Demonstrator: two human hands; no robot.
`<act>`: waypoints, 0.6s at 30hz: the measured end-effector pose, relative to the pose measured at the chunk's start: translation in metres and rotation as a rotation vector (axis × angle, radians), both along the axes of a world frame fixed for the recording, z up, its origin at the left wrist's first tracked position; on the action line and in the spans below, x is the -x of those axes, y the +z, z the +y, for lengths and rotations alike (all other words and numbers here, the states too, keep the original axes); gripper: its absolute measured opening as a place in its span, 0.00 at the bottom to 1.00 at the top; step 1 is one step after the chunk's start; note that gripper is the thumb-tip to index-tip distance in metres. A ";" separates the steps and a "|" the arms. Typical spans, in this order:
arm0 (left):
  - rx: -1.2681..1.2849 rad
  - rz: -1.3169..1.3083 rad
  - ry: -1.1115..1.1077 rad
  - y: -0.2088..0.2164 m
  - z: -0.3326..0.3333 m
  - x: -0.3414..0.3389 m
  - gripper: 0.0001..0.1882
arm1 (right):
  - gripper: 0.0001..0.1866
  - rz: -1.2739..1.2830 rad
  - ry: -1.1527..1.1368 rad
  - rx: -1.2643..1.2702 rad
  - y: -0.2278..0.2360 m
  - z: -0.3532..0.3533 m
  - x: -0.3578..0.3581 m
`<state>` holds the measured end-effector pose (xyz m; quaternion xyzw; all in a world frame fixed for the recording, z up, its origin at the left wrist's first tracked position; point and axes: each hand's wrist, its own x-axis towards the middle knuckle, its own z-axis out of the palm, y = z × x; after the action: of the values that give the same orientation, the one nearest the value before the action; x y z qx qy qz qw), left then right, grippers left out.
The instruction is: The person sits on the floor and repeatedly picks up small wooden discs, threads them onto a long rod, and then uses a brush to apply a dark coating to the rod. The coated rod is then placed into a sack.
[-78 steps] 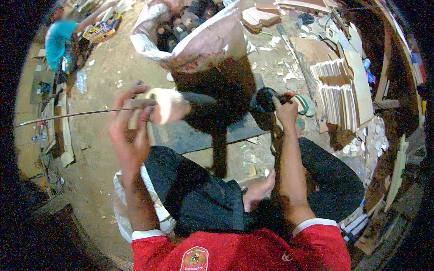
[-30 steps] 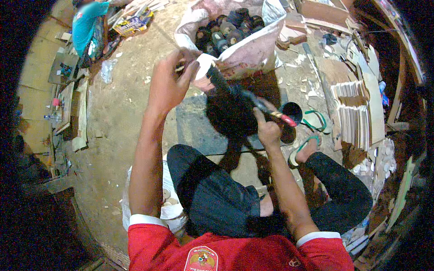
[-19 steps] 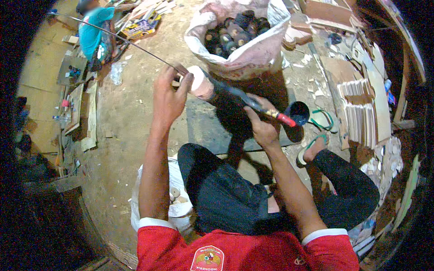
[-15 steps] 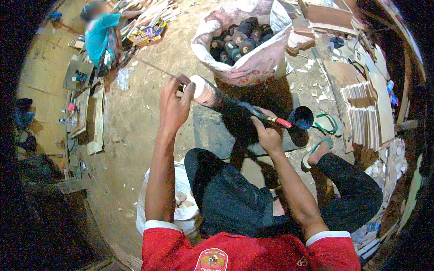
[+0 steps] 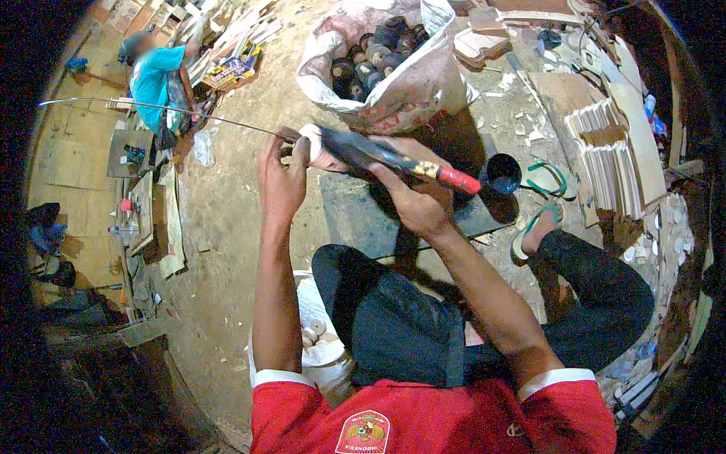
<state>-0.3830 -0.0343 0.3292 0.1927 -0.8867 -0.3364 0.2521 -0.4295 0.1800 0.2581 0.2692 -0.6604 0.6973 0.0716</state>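
Pinching the thin rod [image 5: 219,119] beside the pale wood [image 5: 326,156] with our left hand [image 5: 283,178], probably just to keep things steady, we gripped a brush [image 5: 458,181] in our right hand [image 5: 418,206].

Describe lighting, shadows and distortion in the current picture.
Head view: left hand and right hand are lit, outlines fairly clear; same head view: dark shadow below the sack; head view: fisheye bends edges near the rim, with black, grainy side borders.
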 end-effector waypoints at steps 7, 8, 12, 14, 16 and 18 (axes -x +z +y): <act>0.119 0.024 -0.017 0.008 0.000 -0.004 0.12 | 0.11 -0.379 -0.001 -0.172 0.007 0.007 -0.005; 0.151 0.057 -0.052 0.010 0.001 -0.004 0.12 | 0.11 -0.363 -0.016 -0.263 0.009 0.008 -0.004; -0.055 -0.022 -0.071 0.011 0.010 -0.007 0.11 | 0.13 -0.105 0.018 -0.019 0.020 0.008 0.005; 0.101 -0.003 -0.104 0.011 0.012 -0.006 0.09 | 0.13 -0.102 0.041 0.001 0.025 0.009 0.008; -0.059 0.028 -0.142 0.011 0.011 -0.004 0.10 | 0.13 -0.048 0.077 -0.072 0.028 0.011 0.009; -0.082 0.081 -0.180 0.012 0.007 -0.002 0.10 | 0.13 -0.252 0.085 -0.175 0.029 0.014 0.007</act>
<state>-0.3814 -0.0276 0.3412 0.1088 -0.8749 -0.4012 0.2486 -0.4367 0.1937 0.2874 0.2127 -0.7103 0.6678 -0.0652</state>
